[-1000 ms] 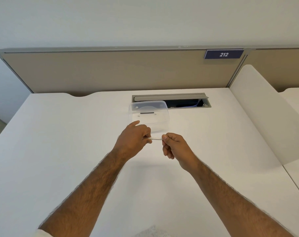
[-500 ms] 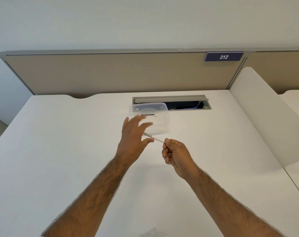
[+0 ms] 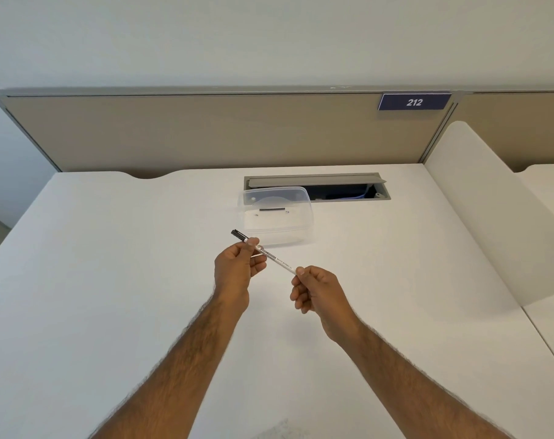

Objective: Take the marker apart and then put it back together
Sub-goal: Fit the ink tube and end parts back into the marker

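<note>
A thin white marker [image 3: 277, 261] with a black tip end slants from upper left to lower right above the white desk [image 3: 111, 280]. My left hand [image 3: 237, 274] pinches it near the black end, which sticks out past the fingers. My right hand [image 3: 317, 291] grips the other end in a closed fist. Both hands hover over the middle of the desk. A small black part and small pale pieces lie inside the clear plastic container [image 3: 277, 217] just behind the hands.
Behind the container is a grey cable hatch [image 3: 317, 186] set into the desk, its lid raised. A beige partition [image 3: 206, 131] with a "212" label [image 3: 414, 102] closes the back. A white divider [image 3: 491, 217] stands on the right.
My left hand let go of the marker, opened, then took hold again near the black end. The marker tilted from level to slanting up-left, and its black end now shows.
</note>
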### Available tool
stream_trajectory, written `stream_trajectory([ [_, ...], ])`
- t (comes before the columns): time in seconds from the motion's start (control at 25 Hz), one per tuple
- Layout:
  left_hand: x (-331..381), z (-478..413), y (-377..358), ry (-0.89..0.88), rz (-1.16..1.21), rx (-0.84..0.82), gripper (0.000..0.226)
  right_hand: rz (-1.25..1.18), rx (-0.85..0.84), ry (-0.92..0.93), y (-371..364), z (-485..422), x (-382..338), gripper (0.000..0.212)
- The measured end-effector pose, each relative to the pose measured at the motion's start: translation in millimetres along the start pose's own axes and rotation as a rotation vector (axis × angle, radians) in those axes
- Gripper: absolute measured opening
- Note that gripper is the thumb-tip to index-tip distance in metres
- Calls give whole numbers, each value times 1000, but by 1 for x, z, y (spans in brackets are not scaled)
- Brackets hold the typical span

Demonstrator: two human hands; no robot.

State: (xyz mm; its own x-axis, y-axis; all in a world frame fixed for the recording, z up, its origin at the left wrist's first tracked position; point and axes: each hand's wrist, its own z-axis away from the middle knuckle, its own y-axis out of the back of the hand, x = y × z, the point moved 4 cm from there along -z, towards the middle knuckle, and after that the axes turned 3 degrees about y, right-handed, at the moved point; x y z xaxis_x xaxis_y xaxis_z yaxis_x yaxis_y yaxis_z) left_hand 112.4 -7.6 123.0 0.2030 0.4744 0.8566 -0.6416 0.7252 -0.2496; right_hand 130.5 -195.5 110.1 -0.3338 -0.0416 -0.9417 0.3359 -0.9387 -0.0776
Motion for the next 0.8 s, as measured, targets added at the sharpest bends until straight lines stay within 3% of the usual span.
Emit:
stream_trajectory([
  [0.16, -8, -7, -1, 14, -202, -60, 20, 207, 16, -18, 8, 1, 12, 21],
  [0.4, -41, -2, -16, 68, -416, -176, 21, 232, 69, 25, -1, -14, 11, 4],
  [0.56, -52, -6, -20, 64, -512, -186, 22, 257, 104, -6, -2, -26, 20, 7],
  [0.8, -68, -13, -16, 80, -532, -109, 5, 345, 191, -17, -3, -39, 41, 2],
])
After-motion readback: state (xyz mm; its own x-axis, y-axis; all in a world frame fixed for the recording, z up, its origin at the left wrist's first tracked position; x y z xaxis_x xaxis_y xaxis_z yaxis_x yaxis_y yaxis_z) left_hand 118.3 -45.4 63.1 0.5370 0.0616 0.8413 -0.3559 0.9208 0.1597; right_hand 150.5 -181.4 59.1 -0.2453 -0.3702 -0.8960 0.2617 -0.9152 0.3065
